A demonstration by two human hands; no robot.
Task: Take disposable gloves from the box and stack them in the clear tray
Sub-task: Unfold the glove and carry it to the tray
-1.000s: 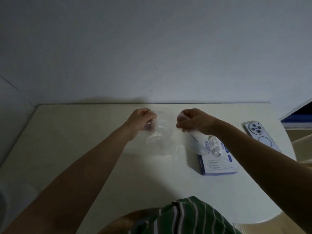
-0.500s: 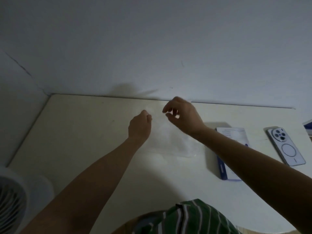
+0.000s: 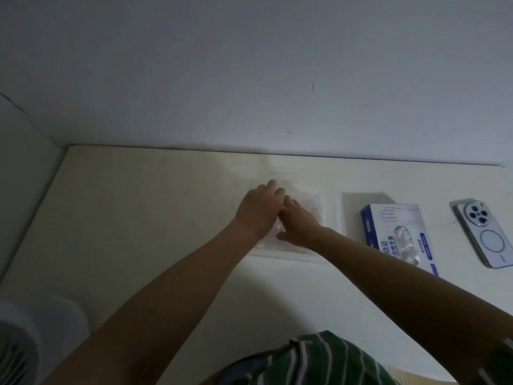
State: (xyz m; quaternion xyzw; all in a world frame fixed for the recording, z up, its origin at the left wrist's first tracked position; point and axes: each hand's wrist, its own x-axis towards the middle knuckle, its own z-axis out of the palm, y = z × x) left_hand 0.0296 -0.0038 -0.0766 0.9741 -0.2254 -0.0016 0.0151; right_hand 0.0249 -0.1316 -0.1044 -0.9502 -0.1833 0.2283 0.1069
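The scene was dim and grey-blue, soft shadows falling leftward from the glove box (image 3: 394, 232) across the pale table (image 3: 138, 218), its edges bowed by the wide lens, detail grainy throughout, and the fan (image 3: 16, 343) in the lower-left corner smeared out of focus.

Your one camera rides on your head, wide-angle, tilted forward and down across the pale table (image 3: 138, 218) to the wall (image 3: 249, 79) at 12 o'clock. It sits close. Your striped shirt (image 3: 319, 359) fills 6 o'clock, and your left hand (image 3: 259, 209) and right hand (image 3: 298, 223) meet just above centre. The glove box (image 3: 388, 232) and phone (image 3: 483, 234) lie toward 3 o'clock, with a fan (image 3: 16, 357) at 8 o'clock.
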